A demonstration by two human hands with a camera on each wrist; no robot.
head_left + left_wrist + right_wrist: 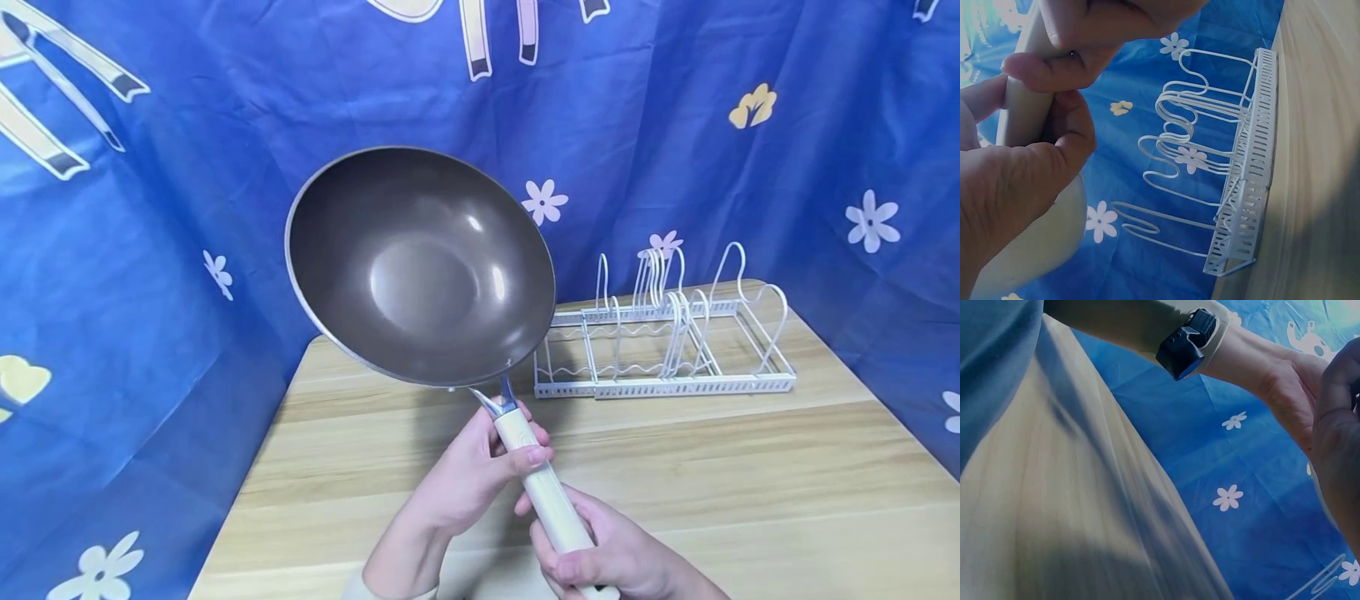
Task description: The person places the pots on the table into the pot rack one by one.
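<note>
A wok-shaped frying pan [423, 275] with a dark brown inside and a pale handle [551, 504] is held up above the table, its cooking side facing the head camera. My left hand [468, 475] grips the handle near the metal fork that joins it to the pan, thumb across the top. Lower down, my right hand [611, 546] wraps round the handle's end. In the left wrist view both hands close round the handle [1025, 119], and the pan's pale outside [1041, 240] shows below the left hand [1016, 187].
A white wire rack [667, 385] with upright loops stands on the wooden table [712, 467], at the back right beyond the hands. Blue patterned cloth [187, 333] hangs along the back and both sides. A small black camera [1182, 353] is strapped to the left wrist.
</note>
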